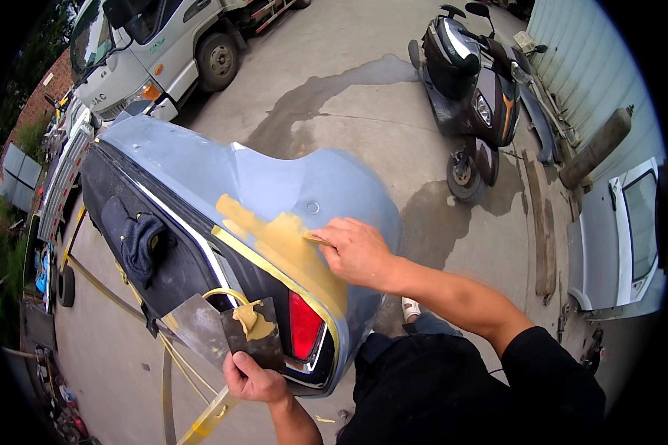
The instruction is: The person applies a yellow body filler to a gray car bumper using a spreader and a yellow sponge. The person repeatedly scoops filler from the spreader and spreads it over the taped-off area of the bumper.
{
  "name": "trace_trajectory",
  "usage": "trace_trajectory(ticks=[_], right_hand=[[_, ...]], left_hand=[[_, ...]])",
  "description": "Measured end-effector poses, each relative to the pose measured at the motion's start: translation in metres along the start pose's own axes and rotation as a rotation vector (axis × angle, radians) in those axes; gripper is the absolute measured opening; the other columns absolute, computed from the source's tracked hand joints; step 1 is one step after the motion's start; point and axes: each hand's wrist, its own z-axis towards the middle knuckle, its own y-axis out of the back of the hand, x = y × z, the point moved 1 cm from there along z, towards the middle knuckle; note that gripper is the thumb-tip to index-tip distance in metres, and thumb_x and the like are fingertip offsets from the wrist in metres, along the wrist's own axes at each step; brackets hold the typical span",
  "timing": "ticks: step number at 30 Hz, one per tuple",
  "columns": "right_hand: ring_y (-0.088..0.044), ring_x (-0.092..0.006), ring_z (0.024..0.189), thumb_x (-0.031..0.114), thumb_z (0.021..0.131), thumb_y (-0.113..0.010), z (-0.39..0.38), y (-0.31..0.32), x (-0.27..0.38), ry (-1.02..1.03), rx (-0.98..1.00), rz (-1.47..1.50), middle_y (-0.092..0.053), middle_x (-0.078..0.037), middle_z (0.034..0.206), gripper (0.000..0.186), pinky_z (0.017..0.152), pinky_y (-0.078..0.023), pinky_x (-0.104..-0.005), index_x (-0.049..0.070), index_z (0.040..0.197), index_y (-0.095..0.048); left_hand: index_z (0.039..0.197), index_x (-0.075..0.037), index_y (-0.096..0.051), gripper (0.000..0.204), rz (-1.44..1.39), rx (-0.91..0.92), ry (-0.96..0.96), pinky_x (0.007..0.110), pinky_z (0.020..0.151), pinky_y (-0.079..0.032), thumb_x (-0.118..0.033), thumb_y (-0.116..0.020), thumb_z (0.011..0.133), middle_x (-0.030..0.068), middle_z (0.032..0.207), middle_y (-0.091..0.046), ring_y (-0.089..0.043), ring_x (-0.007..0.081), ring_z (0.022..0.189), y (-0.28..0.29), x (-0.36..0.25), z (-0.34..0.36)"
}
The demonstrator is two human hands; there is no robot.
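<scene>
In front of me is a grey-blue car bumper (349, 185) with black trim and a red reflector (302, 326). Yellow-tan putty (286, 237) covers part of its painted surface, beside a strip of yellow tape (252, 256). My right hand (356, 252) is closed on a small putty spreader (318, 239), whose edge is at the putty. Lower left, my left hand (254, 378) grips a flat metal mixing plate (269, 354) by its near edge; a lump of putty (252, 320) sits on it. A paler sheet (197, 330) extends from its left side.
A dark cloth (142, 248) lies on the black trim. Yellow stand legs (208, 419) show below the bumper. Beyond are a white truck (152, 52) and a parked scooter (471, 89). At the right, a silver car door (620, 237) and wooden boards (539, 230) lie near a wall.
</scene>
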Motion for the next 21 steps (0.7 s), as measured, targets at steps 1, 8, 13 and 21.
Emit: trace_trajectory(ticks=[1,8,13,21], right_hand=[[-0.060,-0.0317,0.082,0.011,0.080,-0.055,-0.004,-0.001,0.003,-0.015,0.029,0.044,-0.063,-0.012,0.088,0.023,0.072,-0.048,-0.0407,0.005,0.100,-0.065],[-0.060,-0.0298,0.085,0.010,0.082,-0.057,-0.039,0.010,0.025,-0.011,0.063,0.347,-0.064,-0.010,0.091,0.022,0.074,-0.048,-0.0382,0.004,0.101,-0.065],[-0.061,-0.0274,0.083,0.008,0.083,-0.059,-0.041,0.038,0.021,-0.128,0.246,0.566,-0.065,-0.011,0.091,0.025,0.075,-0.049,-0.0336,0.003,0.107,-0.064],[-0.060,-0.0220,0.089,-0.001,0.077,-0.060,-0.053,0.076,0.045,0.090,0.004,0.440,-0.062,-0.007,0.098,0.031,0.078,-0.049,-0.0322,0.007,0.107,-0.064]], left_hand=[[0.086,0.003,-0.059,0.026,-0.011,0.000,0.008,0.023,0.065,-0.041,-0.020,-0.051,0.096,0.0024,0.077,-0.057,-0.048,0.0095,0.072,-0.001,0.000,0.000],[0.086,0.003,-0.059,0.026,0.028,-0.012,0.002,0.023,0.064,-0.041,-0.020,-0.052,0.096,0.0024,0.078,-0.057,-0.048,0.0093,0.071,0.000,0.000,-0.001],[0.094,0.006,-0.062,0.026,0.059,0.016,-0.027,0.025,0.068,-0.044,-0.018,-0.054,0.094,0.0076,0.084,-0.063,-0.053,0.0126,0.074,0.008,0.005,0.001],[0.090,0.006,-0.064,0.021,-0.020,0.144,0.011,0.023,0.065,-0.043,-0.014,-0.058,0.092,0.0049,0.079,-0.063,-0.053,0.0098,0.070,-0.013,-0.034,-0.012]])
